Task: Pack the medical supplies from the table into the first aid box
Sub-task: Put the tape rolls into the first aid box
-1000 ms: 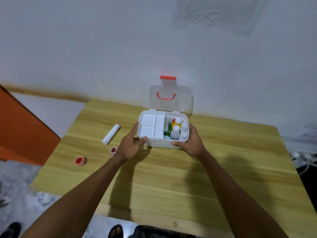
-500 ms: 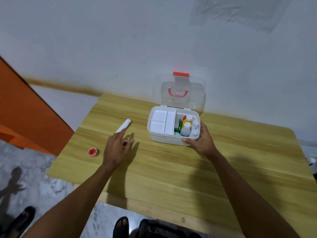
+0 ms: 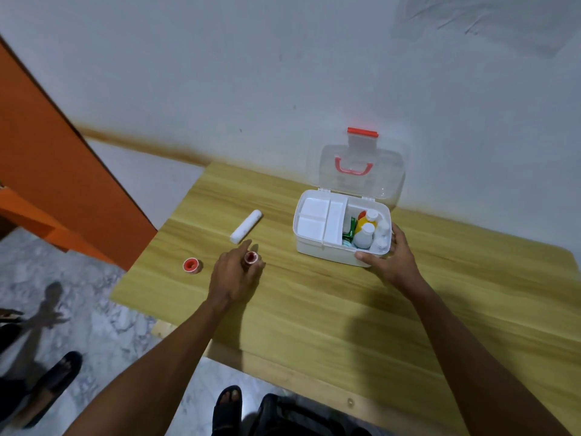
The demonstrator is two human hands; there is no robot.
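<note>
The white first aid box [image 3: 323,251] stands open on the wooden table [image 3: 314,309], its clear lid [image 3: 358,171] up against the wall. A white divided tray fills its left half; several bottles [image 3: 366,232] and a green packet stand in the right half. My right hand [image 3: 388,258] grips the box's front right corner. My left hand [image 3: 235,273] pinches a small red-cored tape roll [image 3: 251,257] just above the table. A second red tape roll [image 3: 192,265] lies to the left. A white bandage roll [image 3: 246,226] lies beyond my left hand.
The table's left edge [image 3: 151,243] runs close to the loose tape roll. An orange panel [image 3: 63,171] stands at the left over a marble floor. Feet in sandals [image 3: 228,407] show below the table's front edge.
My left hand left the box, moved left across the table and closed on the nearer tape roll. My right hand stayed on the box. The camera view swung left.
</note>
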